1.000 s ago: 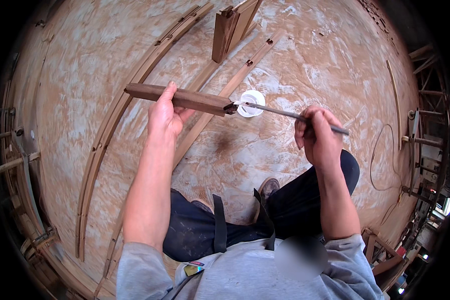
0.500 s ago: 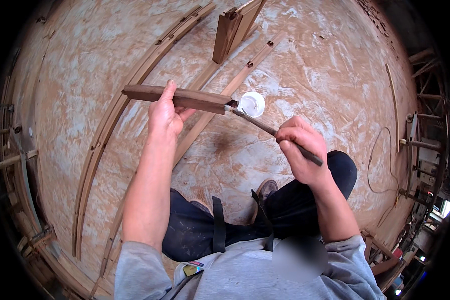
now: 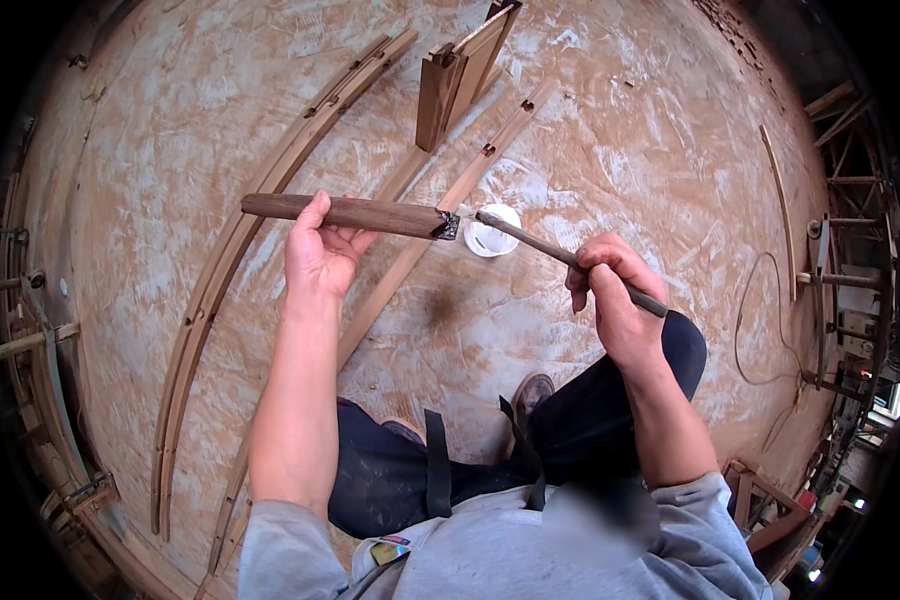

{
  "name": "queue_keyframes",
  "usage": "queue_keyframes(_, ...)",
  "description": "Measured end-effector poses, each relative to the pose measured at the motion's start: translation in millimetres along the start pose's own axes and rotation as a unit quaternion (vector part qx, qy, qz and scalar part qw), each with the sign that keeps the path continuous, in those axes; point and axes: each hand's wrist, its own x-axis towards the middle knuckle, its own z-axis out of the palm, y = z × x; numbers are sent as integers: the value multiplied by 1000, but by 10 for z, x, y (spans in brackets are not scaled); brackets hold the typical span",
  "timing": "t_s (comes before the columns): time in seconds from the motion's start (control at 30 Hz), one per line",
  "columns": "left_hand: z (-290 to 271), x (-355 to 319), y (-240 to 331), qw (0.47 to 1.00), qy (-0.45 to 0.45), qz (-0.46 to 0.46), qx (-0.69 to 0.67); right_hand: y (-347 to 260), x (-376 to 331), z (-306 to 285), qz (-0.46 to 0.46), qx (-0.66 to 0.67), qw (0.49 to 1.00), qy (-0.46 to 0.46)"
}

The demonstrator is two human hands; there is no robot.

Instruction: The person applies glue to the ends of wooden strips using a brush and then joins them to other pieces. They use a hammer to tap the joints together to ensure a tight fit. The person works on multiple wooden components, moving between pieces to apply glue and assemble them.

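My left hand [image 3: 317, 252] grips a dark wooden bar [image 3: 350, 213] held level above the floor. The bar's right end is dark and wet-looking. My right hand [image 3: 610, 290] holds a thin stick [image 3: 540, 243] like a pen. The stick's tip points up-left and sits just right of the bar's end, a small gap apart. Directly below them on the floor stands a small white cup [image 3: 492, 232].
Long curved wooden strips [image 3: 232, 262] lie on the smeared board floor [image 3: 630, 130], and a straight notched strip [image 3: 490, 150] runs past an upright wooden block [image 3: 440, 95]. My knees and a shoe [image 3: 532, 392] are below. Timber frames [image 3: 850, 280] and a cable [image 3: 760, 320] line the right edge.
My right hand has swung the stick from lying nearly level to slanting, then drawn its tip a little away from the bar's end. The bar has stayed almost still.
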Motion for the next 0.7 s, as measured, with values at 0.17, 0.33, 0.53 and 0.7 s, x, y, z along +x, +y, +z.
queue_keyframes(0.17, -25, -7, 55, 995, -76, -3, -65, -8, -3, -83, -20, -68, 996, -49)
queue_keyframes(0.33, 14, -62, 171, 985, -133, 16, -105, 282, 213, -187, 133, -77, 983, 102)
queue_keyframes(0.53, 98, -176, 173, 975, -194, 44, -101, 1335, 498, 33, 308, -14, 943, 121)
queue_keyframes(0.7, 136, -355, 290, 968, -211, 54, -126, 1694, 390, -135, 378, 79, 900, 200)
